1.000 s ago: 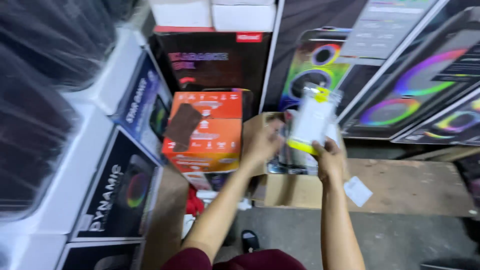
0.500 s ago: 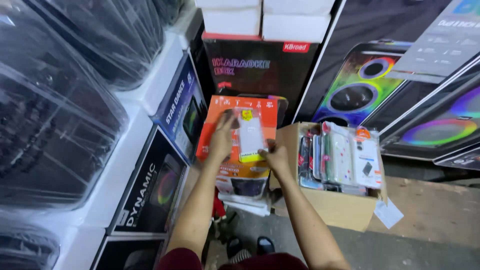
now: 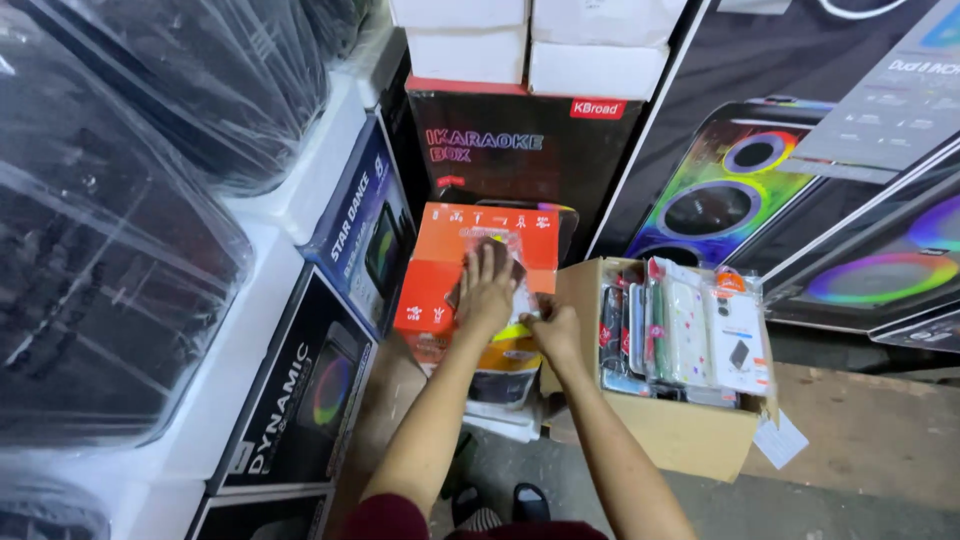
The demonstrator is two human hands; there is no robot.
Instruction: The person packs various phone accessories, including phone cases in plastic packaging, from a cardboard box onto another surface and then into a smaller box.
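Two hands, left hand (image 3: pixel 487 292) and right hand (image 3: pixel 553 331), press one orange box (image 3: pixel 440 270).

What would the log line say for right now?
left hand: flat on packet atop orange box | right hand: at packet's edge | carton: packets upright, beside box

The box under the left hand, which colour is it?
Orange box, with the left hand on it; head view.
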